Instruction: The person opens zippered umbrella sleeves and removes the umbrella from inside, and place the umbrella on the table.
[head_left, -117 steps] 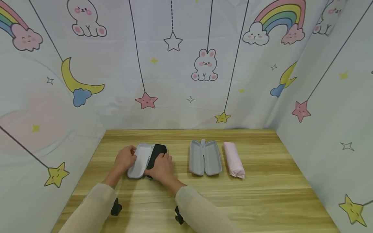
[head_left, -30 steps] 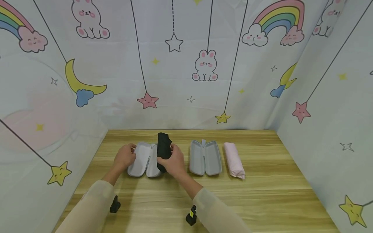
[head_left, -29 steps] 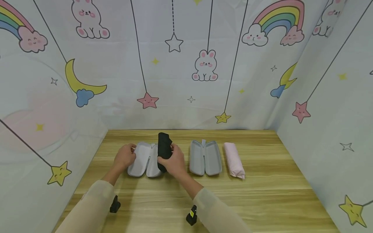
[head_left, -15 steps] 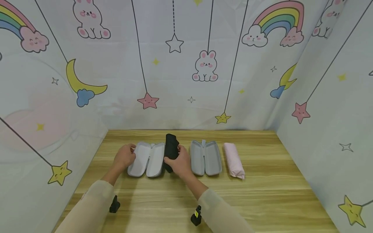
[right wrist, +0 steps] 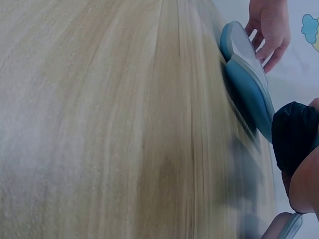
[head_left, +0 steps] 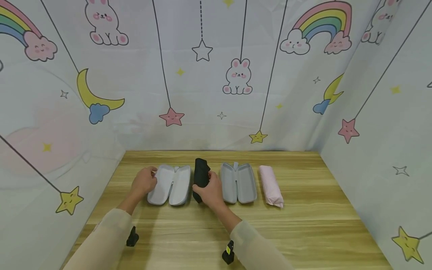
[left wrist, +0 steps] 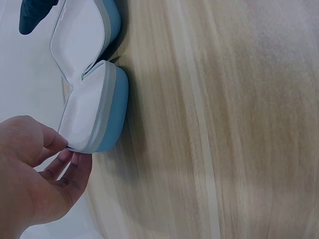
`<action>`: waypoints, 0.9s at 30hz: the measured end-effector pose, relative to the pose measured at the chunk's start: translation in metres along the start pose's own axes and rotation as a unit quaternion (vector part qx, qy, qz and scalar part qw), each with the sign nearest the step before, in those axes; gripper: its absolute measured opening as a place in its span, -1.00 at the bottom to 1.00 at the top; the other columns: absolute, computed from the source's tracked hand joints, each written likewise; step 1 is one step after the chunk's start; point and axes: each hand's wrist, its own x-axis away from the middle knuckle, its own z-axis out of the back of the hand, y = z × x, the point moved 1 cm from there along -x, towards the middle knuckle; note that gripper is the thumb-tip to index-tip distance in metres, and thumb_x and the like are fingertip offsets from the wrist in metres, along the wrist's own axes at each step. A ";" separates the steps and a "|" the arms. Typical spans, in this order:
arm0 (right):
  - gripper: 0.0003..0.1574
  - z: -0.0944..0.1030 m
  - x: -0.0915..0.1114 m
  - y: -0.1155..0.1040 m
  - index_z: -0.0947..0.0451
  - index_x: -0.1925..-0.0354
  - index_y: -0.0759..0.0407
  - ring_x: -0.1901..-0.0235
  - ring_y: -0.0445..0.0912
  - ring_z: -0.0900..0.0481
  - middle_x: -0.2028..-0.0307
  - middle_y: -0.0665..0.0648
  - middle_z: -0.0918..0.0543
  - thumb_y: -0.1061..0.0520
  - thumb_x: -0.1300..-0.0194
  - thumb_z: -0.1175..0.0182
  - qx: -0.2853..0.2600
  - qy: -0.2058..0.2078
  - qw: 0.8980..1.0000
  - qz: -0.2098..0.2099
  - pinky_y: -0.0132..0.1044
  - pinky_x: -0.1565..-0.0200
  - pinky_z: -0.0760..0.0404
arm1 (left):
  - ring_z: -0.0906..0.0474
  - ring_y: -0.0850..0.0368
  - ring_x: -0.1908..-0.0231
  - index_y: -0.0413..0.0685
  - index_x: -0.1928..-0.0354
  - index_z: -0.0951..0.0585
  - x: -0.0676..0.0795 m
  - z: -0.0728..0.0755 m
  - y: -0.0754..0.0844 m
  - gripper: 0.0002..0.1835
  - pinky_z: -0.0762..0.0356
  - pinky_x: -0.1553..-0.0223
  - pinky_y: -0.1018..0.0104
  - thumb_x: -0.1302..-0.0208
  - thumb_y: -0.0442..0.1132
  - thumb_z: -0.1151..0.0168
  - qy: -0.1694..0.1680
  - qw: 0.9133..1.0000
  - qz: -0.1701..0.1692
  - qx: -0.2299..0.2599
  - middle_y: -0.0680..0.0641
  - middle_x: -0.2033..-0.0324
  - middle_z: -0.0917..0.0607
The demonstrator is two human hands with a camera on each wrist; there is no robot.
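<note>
My right hand grips a black folded compact umbrella between the two cases, thumb on its near side. In the right wrist view the dark umbrella is cut off by the frame edge, and most of the hand lies outside it. My left hand pinches the left rim of an unfolded pale zip case. Thumb and fingers of the left hand meet at the end of the case in the left wrist view. Both halves of this case show bare insides.
A second grey zip case lies unfolded right of my right hand. Beyond it is a pink folded umbrella. All lie on the wooden table, enclosed by printed white cloth at the back and sides.
My right hand has lifted the black umbrella out of the left case's right half and carried it rightward, now slightly lower. The left hand has stayed at the case's rim.
</note>
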 end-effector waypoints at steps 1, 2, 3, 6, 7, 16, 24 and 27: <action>-0.03 -0.001 0.001 0.000 -0.29 -0.37 0.25 -0.09 0.08 -0.49 -0.15 0.22 -0.50 -0.13 -0.14 -0.39 0.003 0.002 1.000 -0.001 0.01 -0.09 -0.53 | -0.57 -0.23 0.05 -0.41 -0.22 -0.47 0.000 0.000 0.000 -0.53 -0.56 0.08 -0.09 -0.28 -0.40 -0.01 0.000 1.000 -0.001 -0.001 -0.36 0.05 -0.62; -0.03 -0.002 0.001 0.001 -0.29 -0.37 0.26 -0.09 0.08 -0.49 -0.14 0.23 -0.50 -0.13 -0.14 -0.39 0.007 0.004 1.000 -0.002 0.02 -0.09 -0.53 | -0.57 -0.22 0.05 -0.41 -0.22 -0.47 0.000 0.000 0.000 -0.53 -0.57 0.08 -0.08 -0.28 -0.40 -0.02 0.000 1.000 -0.001 -0.001 -0.36 0.05 -0.62; -0.03 -0.003 0.002 0.001 -0.30 -0.36 0.27 -0.08 0.08 -0.49 -0.13 0.24 -0.51 -0.12 -0.13 -0.39 0.010 0.008 1.000 -0.001 0.02 -0.09 -0.53 | -0.58 -0.23 0.05 -0.41 -0.22 -0.47 0.000 0.000 0.000 -0.54 -0.57 0.09 -0.09 -0.27 -0.40 -0.02 0.001 1.000 -0.002 -0.001 -0.36 0.05 -0.62; -0.04 -0.006 0.004 0.002 -0.32 -0.34 0.29 -0.07 0.09 -0.48 -0.11 0.25 -0.51 -0.12 -0.10 -0.39 0.024 0.015 1.000 -0.004 0.02 -0.09 -0.52 | -0.58 -0.22 0.06 -0.42 -0.22 -0.47 0.001 0.001 0.000 -0.54 -0.57 0.09 -0.08 -0.27 -0.40 -0.01 0.000 1.000 -0.003 -0.002 -0.36 0.06 -0.62; -0.04 -0.008 0.004 0.003 -0.32 -0.34 0.29 -0.07 0.09 -0.47 -0.11 0.25 -0.50 -0.12 -0.10 -0.39 0.029 0.015 0.999 -0.006 0.01 -0.10 -0.52 | -0.58 -0.21 0.06 -0.41 -0.22 -0.47 0.001 0.001 -0.001 -0.54 -0.57 0.09 -0.08 -0.28 -0.40 -0.01 -0.001 1.000 -0.003 -0.002 -0.36 0.06 -0.62; -0.06 -0.020 0.006 0.012 -0.36 -0.29 0.27 -0.09 0.08 -0.46 -0.09 0.24 -0.49 -0.13 -0.04 -0.38 0.066 0.017 0.997 -0.031 -0.03 -0.14 -0.50 | -0.57 -0.21 0.06 -0.41 -0.23 -0.46 0.000 0.001 -0.002 -0.53 -0.56 0.07 -0.08 -0.27 -0.41 0.00 0.001 1.000 -0.004 0.004 -0.36 0.06 -0.62; -0.04 -0.027 0.007 0.016 -0.36 -0.28 0.27 -0.08 0.10 -0.47 -0.06 0.26 -0.50 -0.13 -0.01 -0.41 0.085 0.031 0.995 -0.031 -0.03 -0.12 -0.50 | -0.57 -0.23 0.04 -0.41 -0.23 -0.46 0.002 0.002 -0.001 -0.53 -0.56 0.07 -0.09 -0.27 -0.41 0.01 -0.003 1.000 -0.002 0.008 -0.36 0.04 -0.61; -0.02 -0.029 0.008 0.015 -0.36 -0.28 0.28 -0.08 0.12 -0.45 -0.06 0.27 -0.49 -0.14 0.00 -0.41 0.094 0.039 0.994 -0.028 -0.02 -0.12 -0.50 | -0.57 -0.23 0.04 -0.41 -0.23 -0.47 0.002 0.003 -0.001 -0.53 -0.56 0.07 -0.09 -0.27 -0.41 0.01 -0.001 1.000 -0.005 0.009 -0.36 0.05 -0.61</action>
